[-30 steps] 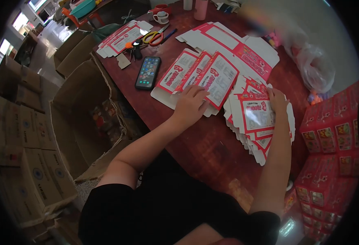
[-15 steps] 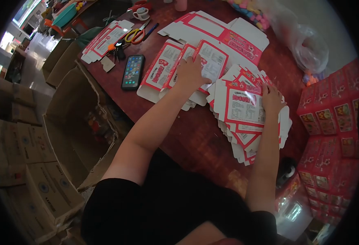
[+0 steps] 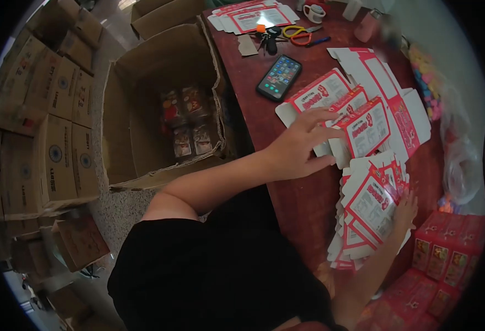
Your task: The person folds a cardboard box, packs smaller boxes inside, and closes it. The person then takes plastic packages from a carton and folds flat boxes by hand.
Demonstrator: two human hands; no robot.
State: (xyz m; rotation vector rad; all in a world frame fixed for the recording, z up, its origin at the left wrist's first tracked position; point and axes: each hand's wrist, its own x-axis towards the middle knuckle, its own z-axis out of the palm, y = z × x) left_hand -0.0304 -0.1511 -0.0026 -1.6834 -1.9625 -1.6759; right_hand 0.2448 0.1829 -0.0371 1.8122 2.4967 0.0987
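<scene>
At nine o'clock an open cardboard carton stands on the floor beside the red-brown table, packets lying at its bottom. Near centre, the left hand reaches out with fingers spread, unclenched, fingertips touching the fanned flat box blanks at two o'clock; a phone lies just beyond at one o'clock. At four o'clock the right hand rests flat and open against the stack of blanks.

One phone, one mug, one pair of scissors — two hands.
</scene>
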